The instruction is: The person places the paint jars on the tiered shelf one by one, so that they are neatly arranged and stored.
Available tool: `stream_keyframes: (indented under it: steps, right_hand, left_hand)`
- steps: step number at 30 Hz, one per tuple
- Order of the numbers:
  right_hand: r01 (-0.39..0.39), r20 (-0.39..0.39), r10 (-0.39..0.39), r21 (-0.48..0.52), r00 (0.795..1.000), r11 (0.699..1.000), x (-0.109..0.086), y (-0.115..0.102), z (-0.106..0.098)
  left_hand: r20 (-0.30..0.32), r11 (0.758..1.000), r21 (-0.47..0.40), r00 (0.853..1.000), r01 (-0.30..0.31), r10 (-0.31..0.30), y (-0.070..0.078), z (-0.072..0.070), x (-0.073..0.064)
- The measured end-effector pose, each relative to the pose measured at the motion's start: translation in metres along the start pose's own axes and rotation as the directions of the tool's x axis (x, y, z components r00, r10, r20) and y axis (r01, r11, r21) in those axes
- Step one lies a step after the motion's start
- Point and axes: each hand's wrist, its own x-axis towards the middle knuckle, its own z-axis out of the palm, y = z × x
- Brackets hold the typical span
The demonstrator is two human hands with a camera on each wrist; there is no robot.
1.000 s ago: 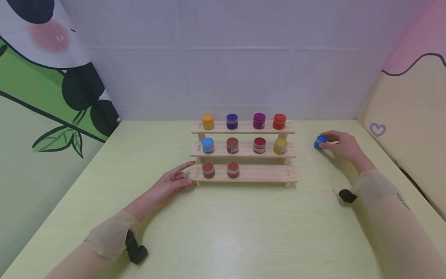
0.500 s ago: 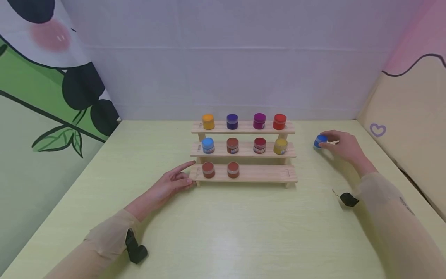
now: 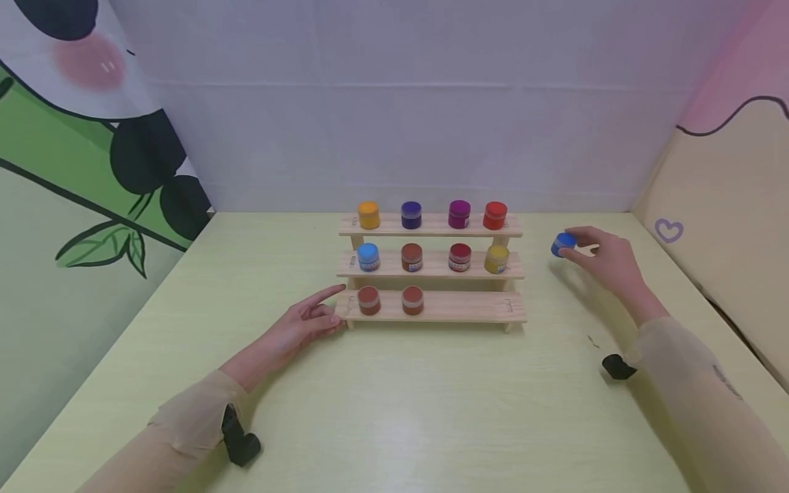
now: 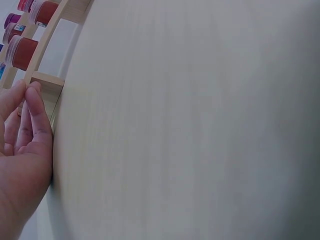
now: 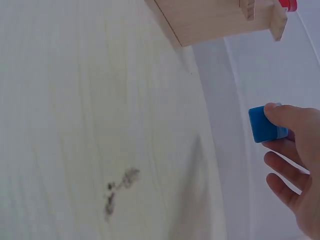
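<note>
A three-tier wooden rack stands on the table with small paint jars along its tiers. At its left end, my left hand holds the lowest tier, the index finger extended at the back corner and the thumb at the front. In the left wrist view, the left fingertips meet at the end of the shelf. To the right of the rack, my right hand pinches a blue paint jar between thumb and fingers. The jar is raised over the table and tilted; the other fingers are loosely bent in the right wrist view.
Orange, dark blue, purple and red jars line the top tier. Light blue, brown, dark red and ochre jars fill the middle one. Two brown jars sit on the left of the lowest tier. A cloth wall rises behind the table.
My right hand has lifted the blue paint jar slightly and brought it a little left. My left hand stays at the rack's left end.
</note>
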Motion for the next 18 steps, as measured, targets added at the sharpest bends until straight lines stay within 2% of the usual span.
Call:
stream_keyframes:
  steps: [7,18]
  right_hand:
    - [0.026,-0.16,-0.014,0.074,0.987,0.997,-0.004,-0.028,0.0]
    - [0.129,-0.265,-0.085,0.157,0.961,0.979,-0.013,-0.073,-0.008]
  left_hand:
    - [0.007,1.0,-0.009,1.0,-0.016,0.016,0.0,-0.001,0.0]
    - [0.018,1.0,0.0,1.0,-0.025,0.025,-0.001,-0.002,0.001]
